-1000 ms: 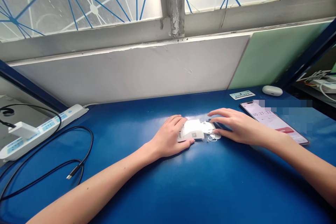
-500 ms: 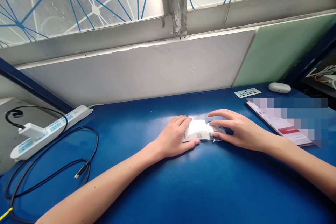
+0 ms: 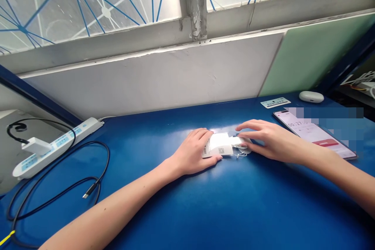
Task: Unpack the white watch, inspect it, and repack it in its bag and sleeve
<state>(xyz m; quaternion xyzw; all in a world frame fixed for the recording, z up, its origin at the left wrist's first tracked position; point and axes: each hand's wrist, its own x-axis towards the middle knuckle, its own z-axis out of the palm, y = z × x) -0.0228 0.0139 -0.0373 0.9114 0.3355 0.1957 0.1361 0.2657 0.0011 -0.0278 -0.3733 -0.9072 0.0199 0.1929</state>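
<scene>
A small white packet with a printed label and a square code lies flat on the blue tabletop. Across its left end is my left hand, fingertips at the far edge and thumb along the near edge, holding it down. My right hand pinches a small whitish, shiny piece at the packet's right end. That piece's exact kind is partly hidden by the fingers. Clear plastic and a short ball chain show just below the right fingertips.
On the left, a white power strip carries a plugged-in charger, with a black cable looped over the table. To the right lie a phone, a printed card and a white oval case. A wall panel stands behind.
My right hand has shifted slightly right and its fingers have drawn closer together. More of the whitish piece and the chain shows beside the packet. My left hand stays put.
</scene>
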